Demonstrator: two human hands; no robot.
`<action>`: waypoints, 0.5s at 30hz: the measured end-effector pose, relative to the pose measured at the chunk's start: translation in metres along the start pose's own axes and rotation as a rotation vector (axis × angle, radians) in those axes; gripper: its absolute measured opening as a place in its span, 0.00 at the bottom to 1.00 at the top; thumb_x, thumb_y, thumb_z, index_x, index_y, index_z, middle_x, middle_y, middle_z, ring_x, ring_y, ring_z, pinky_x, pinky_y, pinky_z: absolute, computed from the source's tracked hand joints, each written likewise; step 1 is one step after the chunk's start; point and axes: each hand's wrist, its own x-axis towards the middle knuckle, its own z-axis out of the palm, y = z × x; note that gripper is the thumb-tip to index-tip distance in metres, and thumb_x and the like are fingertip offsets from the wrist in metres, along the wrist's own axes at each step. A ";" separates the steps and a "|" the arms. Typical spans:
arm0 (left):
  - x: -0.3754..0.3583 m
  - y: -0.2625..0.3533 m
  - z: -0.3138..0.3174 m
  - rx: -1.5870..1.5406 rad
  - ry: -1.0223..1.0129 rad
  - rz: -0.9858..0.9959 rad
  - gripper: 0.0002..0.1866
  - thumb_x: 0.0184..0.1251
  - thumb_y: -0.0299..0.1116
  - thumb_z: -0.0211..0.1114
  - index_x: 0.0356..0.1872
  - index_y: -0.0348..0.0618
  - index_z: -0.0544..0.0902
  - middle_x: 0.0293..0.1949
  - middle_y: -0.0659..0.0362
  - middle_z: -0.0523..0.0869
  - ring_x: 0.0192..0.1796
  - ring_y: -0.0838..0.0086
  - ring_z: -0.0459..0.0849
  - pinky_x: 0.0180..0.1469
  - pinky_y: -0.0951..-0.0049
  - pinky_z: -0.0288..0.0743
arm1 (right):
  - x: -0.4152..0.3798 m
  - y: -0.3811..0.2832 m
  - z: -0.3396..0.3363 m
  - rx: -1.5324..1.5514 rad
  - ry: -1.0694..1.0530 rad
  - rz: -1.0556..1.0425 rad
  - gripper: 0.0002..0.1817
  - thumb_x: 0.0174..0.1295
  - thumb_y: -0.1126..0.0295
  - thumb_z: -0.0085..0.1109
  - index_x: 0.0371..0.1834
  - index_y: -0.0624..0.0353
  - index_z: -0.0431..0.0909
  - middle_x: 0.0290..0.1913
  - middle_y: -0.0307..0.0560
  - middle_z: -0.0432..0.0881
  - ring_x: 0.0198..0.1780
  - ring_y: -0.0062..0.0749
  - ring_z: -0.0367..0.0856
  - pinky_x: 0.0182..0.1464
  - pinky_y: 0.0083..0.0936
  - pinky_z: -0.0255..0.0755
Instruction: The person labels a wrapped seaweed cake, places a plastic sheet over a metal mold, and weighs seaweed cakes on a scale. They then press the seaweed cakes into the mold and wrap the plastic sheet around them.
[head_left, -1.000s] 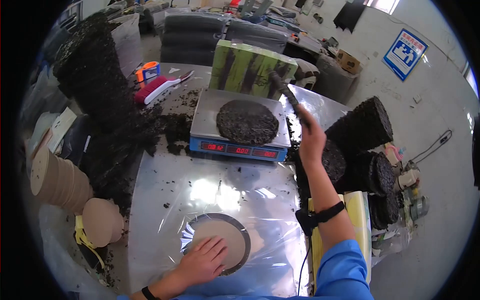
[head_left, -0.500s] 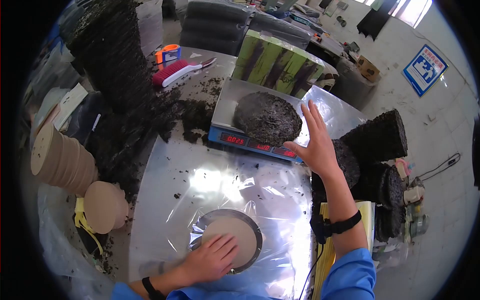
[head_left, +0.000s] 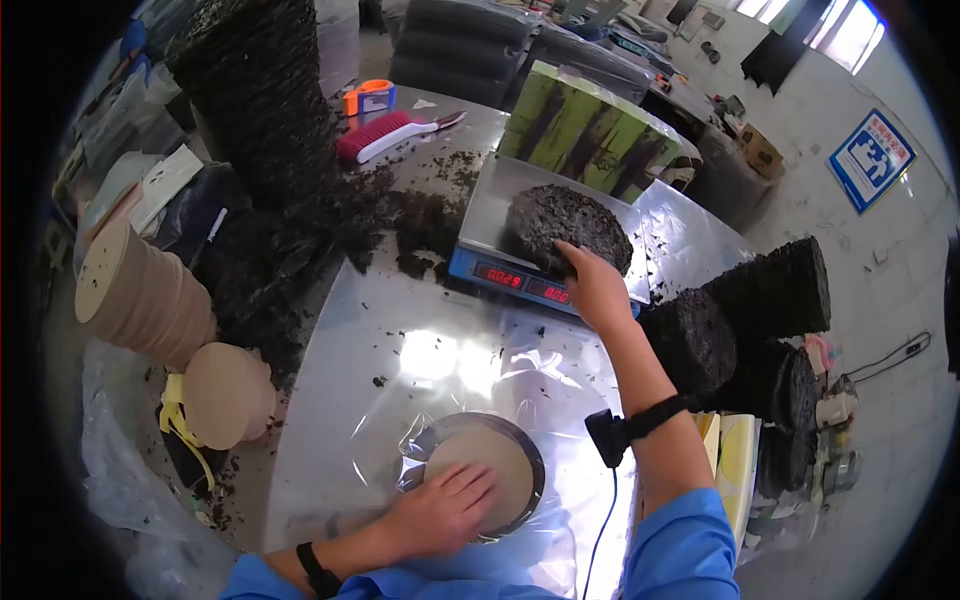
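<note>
On the metal pan of the blue digital scale (head_left: pixel 500 275) lies a round, dark, shredded cake that looks like dried seaweed (head_left: pixel 570 220). My right hand (head_left: pixel 598 288) is at the cake's near edge, with its fingers bent in and the forefinger on top; the other fingers are partly hidden. Below, a tan cardboard disc (head_left: pixel 508 468) sits inside a round metal ring (head_left: pixel 538 465) over clear plastic film (head_left: pixel 350 420). Lying flat on that disc is my left hand (head_left: pixel 445 510), fingers stretched out and holding nothing.
Stacked tan discs (head_left: pixel 150 290) and a loose dark heap (head_left: pixel 260 260) lie at the left, near a tall dark stack (head_left: pixel 250 100). Behind are a red brush (head_left: pixel 375 137), an orange-blue tape dispenser (head_left: pixel 370 97) and a green box (head_left: pixel 590 130). Dark round cakes (head_left: pixel 690 340) stand at the right.
My right hand has moved from beside the cake, fingers spread, to its near edge with fingers bent in. The scale's left reading went from 0.025 to 0.029. My left hand stays on the disc.
</note>
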 end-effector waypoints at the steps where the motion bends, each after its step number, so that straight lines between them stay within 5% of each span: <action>1: 0.000 -0.002 0.003 -0.021 0.011 0.002 0.27 0.57 0.39 0.68 0.57 0.38 0.79 0.64 0.49 0.76 0.68 0.57 0.73 0.69 0.57 0.66 | 0.003 0.010 0.001 0.005 0.126 -0.093 0.32 0.53 0.74 0.64 0.66 0.50 0.73 0.64 0.55 0.77 0.71 0.50 0.68 0.71 0.37 0.64; 4: -0.004 -0.004 -0.006 -0.133 0.113 0.024 0.27 0.58 0.39 0.68 0.58 0.37 0.78 0.64 0.47 0.76 0.67 0.53 0.73 0.67 0.55 0.68 | -0.019 -0.004 -0.032 0.034 0.454 -0.295 0.35 0.49 0.87 0.56 0.64 0.51 0.75 0.64 0.50 0.77 0.70 0.48 0.69 0.72 0.38 0.63; 7: -0.031 0.004 -0.046 -0.121 0.377 -0.104 0.25 0.63 0.37 0.65 0.58 0.32 0.77 0.61 0.44 0.78 0.64 0.51 0.76 0.65 0.55 0.70 | -0.098 -0.038 -0.069 -0.030 0.499 -0.508 0.35 0.45 0.89 0.57 0.62 0.53 0.77 0.64 0.49 0.77 0.70 0.48 0.69 0.73 0.49 0.59; 10: -0.064 -0.001 -0.070 -0.129 0.627 -0.257 0.24 0.64 0.36 0.63 0.59 0.32 0.77 0.61 0.44 0.78 0.62 0.49 0.77 0.64 0.56 0.71 | -0.200 -0.046 -0.056 -0.084 0.408 -0.711 0.23 0.53 0.75 0.62 0.55 0.49 0.83 0.59 0.48 0.82 0.66 0.51 0.75 0.72 0.55 0.59; 12: -0.073 0.003 -0.083 -0.090 0.725 -0.379 0.23 0.65 0.35 0.63 0.58 0.32 0.77 0.61 0.44 0.78 0.62 0.49 0.77 0.64 0.56 0.71 | -0.268 -0.055 -0.029 -0.087 0.219 -0.766 0.22 0.57 0.71 0.56 0.56 0.46 0.82 0.62 0.43 0.80 0.68 0.48 0.73 0.74 0.54 0.56; 15: -0.032 0.017 -0.058 0.012 0.127 -0.191 0.35 0.59 0.45 0.71 0.63 0.32 0.72 0.66 0.45 0.73 0.66 0.54 0.73 0.66 0.59 0.70 | -0.318 -0.062 0.026 -0.114 -0.092 -0.698 0.26 0.59 0.71 0.54 0.63 0.46 0.77 0.67 0.43 0.74 0.72 0.46 0.67 0.76 0.52 0.54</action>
